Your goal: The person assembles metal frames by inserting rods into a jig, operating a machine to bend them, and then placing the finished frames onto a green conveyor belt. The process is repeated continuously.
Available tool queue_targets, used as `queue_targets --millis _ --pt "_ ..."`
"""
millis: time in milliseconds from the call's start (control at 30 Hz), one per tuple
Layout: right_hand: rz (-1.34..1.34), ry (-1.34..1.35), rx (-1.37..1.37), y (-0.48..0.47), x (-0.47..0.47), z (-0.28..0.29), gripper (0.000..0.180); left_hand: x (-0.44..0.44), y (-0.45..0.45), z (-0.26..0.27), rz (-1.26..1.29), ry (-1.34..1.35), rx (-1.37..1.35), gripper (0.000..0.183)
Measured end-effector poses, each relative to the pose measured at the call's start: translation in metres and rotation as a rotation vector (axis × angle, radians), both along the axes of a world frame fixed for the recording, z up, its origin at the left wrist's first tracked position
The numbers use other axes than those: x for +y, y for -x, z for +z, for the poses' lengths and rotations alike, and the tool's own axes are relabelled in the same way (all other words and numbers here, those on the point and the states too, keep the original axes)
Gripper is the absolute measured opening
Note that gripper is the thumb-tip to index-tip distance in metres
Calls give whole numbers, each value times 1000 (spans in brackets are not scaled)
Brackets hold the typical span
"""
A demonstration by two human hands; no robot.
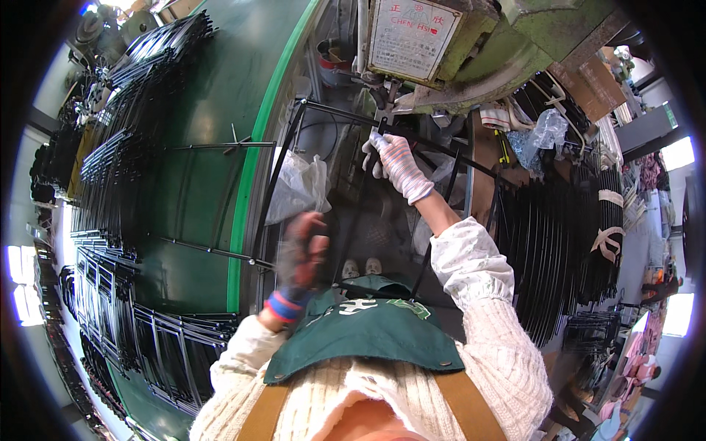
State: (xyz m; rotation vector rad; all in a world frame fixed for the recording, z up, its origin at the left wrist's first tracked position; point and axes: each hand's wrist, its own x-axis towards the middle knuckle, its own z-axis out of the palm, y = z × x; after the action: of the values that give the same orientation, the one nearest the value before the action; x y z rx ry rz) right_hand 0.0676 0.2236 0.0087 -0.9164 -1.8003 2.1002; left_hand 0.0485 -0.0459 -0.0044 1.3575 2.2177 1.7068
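My right hand [394, 162], in a striped knit glove, grips a black metal tube [424, 142] of a frame just below the head of a green riveting or press machine [469, 82]. The frame's bars spread from the machine towards my apron [364, 325]. My left hand [303, 251], in a dark and red glove, is blurred; it is beside the frame's left bar [271, 190], and whether it touches the bar cannot be told. A second black frame [207, 251] lies partly over the green-topped table [209, 209] at the left.
Stacks of black tube frames [116, 187] cover the left of the table. Bundled black tubes [538, 248] stand at the right, near a clear plastic bag [546, 132] and a cardboard box [593, 88]. A white plastic bag [300, 184] hangs by the table edge; a red bucket [333, 66] stands beyond.
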Motion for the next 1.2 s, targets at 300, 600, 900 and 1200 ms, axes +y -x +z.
queue_targets --millis 300,600,900,1200 --pt "-249 -1433 -45 -50 36 -1 17 24 -13 -5 -384 165 -1549 29" --pt "-2 -1302 -693 -132 127 41 61 29 -35 -5 -393 49 -1772 24" --pt "110 -1140 -606 -134 166 35 40 40 -54 0 -453 -7 -1695 24" --pt "47 -1130 -586 -138 182 29 44 41 -55 15 -460 -31 -1747 25"
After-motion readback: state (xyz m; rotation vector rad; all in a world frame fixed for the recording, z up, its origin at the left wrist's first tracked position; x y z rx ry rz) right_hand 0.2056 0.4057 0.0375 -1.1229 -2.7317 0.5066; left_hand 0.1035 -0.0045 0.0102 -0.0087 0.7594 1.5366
